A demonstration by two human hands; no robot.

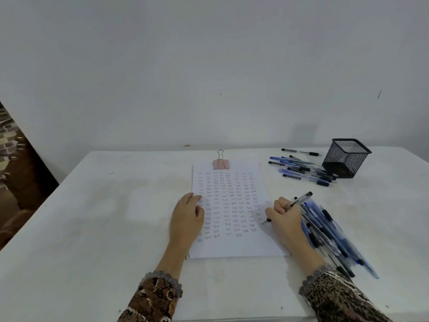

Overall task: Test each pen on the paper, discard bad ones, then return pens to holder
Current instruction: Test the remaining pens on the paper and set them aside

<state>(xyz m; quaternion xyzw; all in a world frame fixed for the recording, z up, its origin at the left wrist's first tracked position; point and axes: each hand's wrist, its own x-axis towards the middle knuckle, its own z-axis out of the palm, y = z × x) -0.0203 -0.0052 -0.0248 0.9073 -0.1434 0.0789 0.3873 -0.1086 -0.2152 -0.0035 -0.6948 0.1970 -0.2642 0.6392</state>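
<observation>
Left hand (188, 214), fingers (193, 197) flat, pins the nearly filled paper (232, 242) at nine o'clock. Right hand (286, 217) grips a pen (299, 201) at three, tip on the paper. Near pile (329, 233) lies at four, far pile (301, 169) at one. The holder (346, 159) at two looks empty, so testing seems far along and returning undone.

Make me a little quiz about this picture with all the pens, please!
1. True or false: pens are standing inside the black mesh holder.
2. What is the left hand doing? A) pressing flat on the paper; B) waving in the air; C) reaching into the holder.
3. Which hand grips the pen whose tip is on the paper?

Key: 1) False, no pens show in it. 2) A. 3) The right hand.
</observation>
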